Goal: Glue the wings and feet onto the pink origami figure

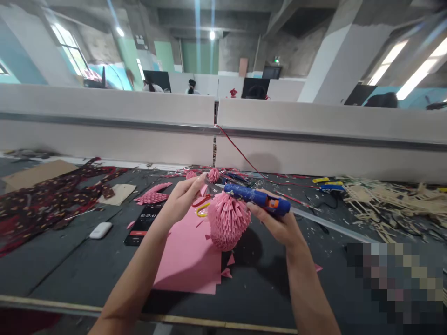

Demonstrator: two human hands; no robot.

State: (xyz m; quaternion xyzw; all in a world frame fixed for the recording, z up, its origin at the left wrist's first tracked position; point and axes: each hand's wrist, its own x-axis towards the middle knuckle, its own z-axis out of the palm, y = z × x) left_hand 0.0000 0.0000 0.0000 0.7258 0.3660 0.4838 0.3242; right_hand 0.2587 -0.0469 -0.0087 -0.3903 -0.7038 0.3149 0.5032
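My right hand (279, 225) is wrapped round a blue glue gun (251, 196), whose nozzle points left toward my left fingertips. A clear glue stick (331, 224) sticks out of its back end. My left hand (183, 200) is closed in a pinch on a small pink paper piece (203, 190), partly hidden by the fingers. Below the glue gun stands a round pink body of folded paper pieces (228, 223), its spiky top partly covered by the gun. Under it lie pink paper sheets (188, 260). Scissors with red and yellow handles (202, 208) lie between my hands.
A phone (141, 228) and a white earbud case (101, 230) lie left. Behind them is a pink folded-paper part (152, 195). Dark patterned strips (52, 195) cover the far left, thin wooden scraps (380, 204) the right. A white partition (104, 139) runs behind; a red cord (240, 151) crosses it.
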